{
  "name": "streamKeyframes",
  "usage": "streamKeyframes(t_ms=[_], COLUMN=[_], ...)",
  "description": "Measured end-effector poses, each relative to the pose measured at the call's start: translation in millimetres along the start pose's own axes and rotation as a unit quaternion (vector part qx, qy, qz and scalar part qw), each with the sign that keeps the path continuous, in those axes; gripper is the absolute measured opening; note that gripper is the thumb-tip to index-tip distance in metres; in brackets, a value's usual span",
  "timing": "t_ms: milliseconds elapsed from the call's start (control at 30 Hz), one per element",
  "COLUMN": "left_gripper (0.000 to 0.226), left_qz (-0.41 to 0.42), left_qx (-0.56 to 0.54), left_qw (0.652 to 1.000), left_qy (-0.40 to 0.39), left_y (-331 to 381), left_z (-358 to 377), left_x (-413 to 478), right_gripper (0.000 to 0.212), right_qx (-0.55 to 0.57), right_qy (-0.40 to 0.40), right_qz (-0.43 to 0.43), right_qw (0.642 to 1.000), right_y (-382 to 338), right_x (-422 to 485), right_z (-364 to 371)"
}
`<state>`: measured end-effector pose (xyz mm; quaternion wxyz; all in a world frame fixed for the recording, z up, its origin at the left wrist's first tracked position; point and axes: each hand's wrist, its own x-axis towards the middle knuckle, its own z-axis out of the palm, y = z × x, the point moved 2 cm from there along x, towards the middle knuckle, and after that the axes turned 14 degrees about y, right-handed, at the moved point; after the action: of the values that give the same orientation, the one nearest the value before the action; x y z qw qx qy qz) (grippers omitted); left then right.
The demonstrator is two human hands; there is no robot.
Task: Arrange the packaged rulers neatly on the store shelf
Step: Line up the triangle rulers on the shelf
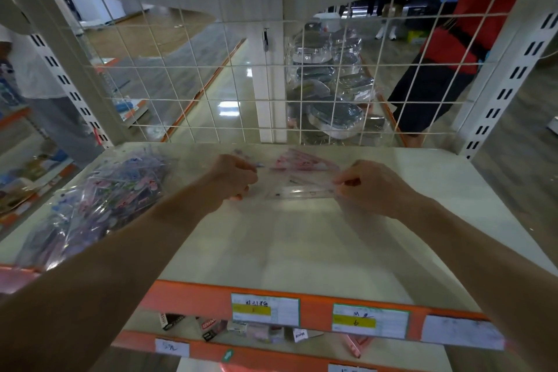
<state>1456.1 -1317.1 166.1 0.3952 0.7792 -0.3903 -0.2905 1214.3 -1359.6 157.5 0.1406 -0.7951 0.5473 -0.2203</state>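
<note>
The clear plastic packet of rulers with pink printing (302,181) lay low over the rear middle of the white shelf board (302,248), held flat between both hands with its long edge running left to right; whether its underside touched the board could not be told. The left hand (234,177) gripped the packet's left end, its fingers (248,180) curled inward and pressed together around the plastic. The right hand (371,187) held the right end, its thumb and fingertips (347,183) pinching the packet's corner, the remaining fingers folded beneath. Both bare forearms reached in from the near edge, well apart. To the left, on the same board, sat a loose heap of clear packets printed in blue, purple and pink (99,202), apart from the held packet and tumbled at differing angles. Behind the packet rose a cream wire-grid back panel (229,69), flanked by slotted white uprights (510,75). Along the near edge ran an orange front rail (193,296) bearing white-and-yellow price labels (265,309). Below it, a lower shelf carried small boxed goods (211,326), blurred. Through the grid, a stack of plastic-wrapped grey containers (332,90) stood on a farther shelf, beside a person in a red top (462,39).
</note>
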Motion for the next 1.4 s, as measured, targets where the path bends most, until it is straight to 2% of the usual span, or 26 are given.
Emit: streamKeyframes(t_ms=[233, 333, 700, 833, 933, 1100, 1200, 1333, 1400], left_gripper=[0.019, 0.011, 0.021, 0.017, 0.021, 0.035, 0.025, 0.037, 0.037], left_qz=[0.040, 0.066, 0.128, 0.144, 0.138, 0.126, 0.130, 0.136, 0.149], left_qx=[0.029, 0.045, 0.122, 0.149, 0.154, 0.166, 0.157, 0.148, 0.151], left_qw=[0.999, 0.996, 0.982, 0.977, 0.977, 0.977, 0.978, 0.978, 0.976], left_qy=[-0.010, -0.036, -0.063, -0.060, -0.044, -0.044, -0.046, -0.055, -0.050], left_y=[-2.1, -1.8, 1.4, 3.2, 2.6, 1.2, 3.9, 6.2, 6.3], left_z=[3.1, 4.6, 14.3, 15.1, 14.5, 16.0, 16.9, 21.4, 23.1], left_x=[-5.5, -9.5, -17.7, -19.8, -18.2, -15.1, -15.3, -16.8, -17.8], right_gripper=[0.018, 0.020, 0.022, 0.022, 0.023, 0.024, 0.021, 0.035, 0.029], right_qx=[0.005, 0.002, -0.024, 0.021, 0.060, 0.053, 0.062, -0.014, -0.061], right_qy=[-0.001, 0.003, -0.003, -0.024, 0.002, 0.012, 0.000, -0.031, -0.029], right_qz=[0.004, 0.006, 0.008, 0.020, 0.036, 0.069, 0.066, 0.030, -0.006], right_qw=[1.000, 1.000, 1.000, 0.999, 0.998, 0.996, 0.996, 0.999, 0.998], right_y=[1.2, -2.4, -8.2, -1.1, 12.6, 26.9, 17.1, -8.9, -19.2], right_x=[1.7, 1.7, 0.8, 5.2, 6.4, 0.3, -2.4, -1.3, 0.0], right_z=[9.0, 9.1, 6.2, -4.8, -22.4, -35.2, -27.2, -5.9, 1.6])
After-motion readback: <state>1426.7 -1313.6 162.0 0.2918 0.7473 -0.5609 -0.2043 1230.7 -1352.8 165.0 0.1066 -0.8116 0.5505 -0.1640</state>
